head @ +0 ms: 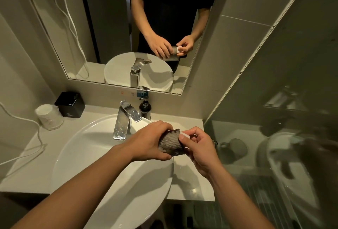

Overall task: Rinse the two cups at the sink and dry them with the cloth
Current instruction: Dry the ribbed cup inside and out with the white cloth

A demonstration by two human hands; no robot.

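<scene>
While left grip (151, 140) clasps ribbed cup (171, 143) over basin (91, 146) edge, right grip (201, 148) pinches cloth (183, 135); beige counter (27, 155), mirror (109, 27).

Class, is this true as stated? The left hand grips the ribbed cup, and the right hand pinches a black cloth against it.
Wrong colour: the head view shows a white cloth. The left hand grips the ribbed cup, and the right hand pinches that cloth against it.

The cloth (184, 135) is mostly hidden between the cup (171, 144) and the right hand (200, 149).
</scene>
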